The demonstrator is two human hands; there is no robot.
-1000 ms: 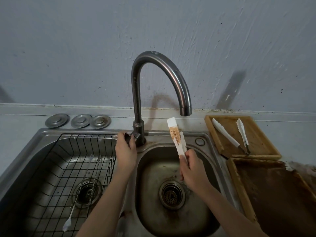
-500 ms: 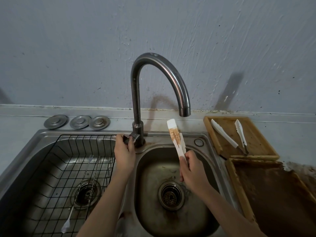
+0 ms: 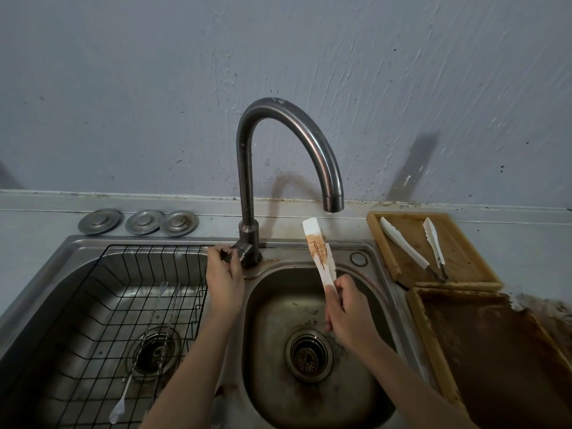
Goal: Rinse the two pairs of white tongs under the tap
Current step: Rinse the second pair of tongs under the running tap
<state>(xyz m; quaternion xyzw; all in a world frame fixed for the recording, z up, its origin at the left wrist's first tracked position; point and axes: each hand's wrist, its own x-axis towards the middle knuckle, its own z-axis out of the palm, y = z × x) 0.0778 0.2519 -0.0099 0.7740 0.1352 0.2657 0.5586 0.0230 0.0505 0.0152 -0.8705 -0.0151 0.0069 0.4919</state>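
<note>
We see white tongs [image 3: 318, 255] smeared with brown streaks, a second white pair [image 3: 411, 246] on a tan wooden tray [image 3: 464, 252], a dark grey tap [image 3: 288, 144], a black wire rack [image 3: 123, 305] with a grid pattern, and 3 silver discs [image 3: 139, 222] below a pale blue-grey wall [image 3: 154, 88].

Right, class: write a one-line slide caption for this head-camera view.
Left hand grips the tap handle while right hand holds stained white tongs below the spout.
</note>
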